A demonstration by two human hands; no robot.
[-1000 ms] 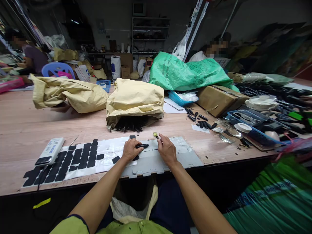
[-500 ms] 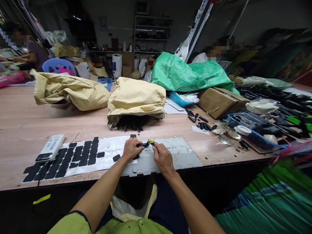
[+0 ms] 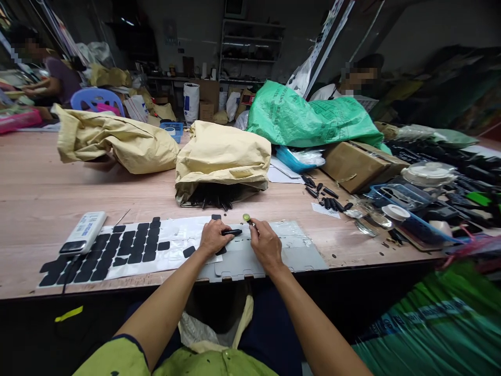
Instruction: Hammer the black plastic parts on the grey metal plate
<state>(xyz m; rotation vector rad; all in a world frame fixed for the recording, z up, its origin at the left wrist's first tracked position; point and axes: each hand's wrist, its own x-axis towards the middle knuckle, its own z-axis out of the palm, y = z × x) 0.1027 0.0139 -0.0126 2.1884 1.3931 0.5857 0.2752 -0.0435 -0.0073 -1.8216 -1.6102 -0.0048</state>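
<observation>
My left hand is closed round a slim black pen-shaped piece, which points to the right over the grey board. In my right hand, the fingers grip a small tool with a round yellow-green end; the rest of it is hidden by the fingers. This round end stands a little apart from the black piece's tip. Left of my hands lies a white sheet with rows of black rounded-square pieces on it.
A white device sits at the left. A yellowish sack holding black pieces lies open ahead. Several loose black pieces and a blue basket are to the right, near a cardboard box. Two people sit across the table.
The round yellow-green end has moved away from the black piece's tip, upright above my right hand. My right hand has shifted slightly right; my left still holds the black piece.
</observation>
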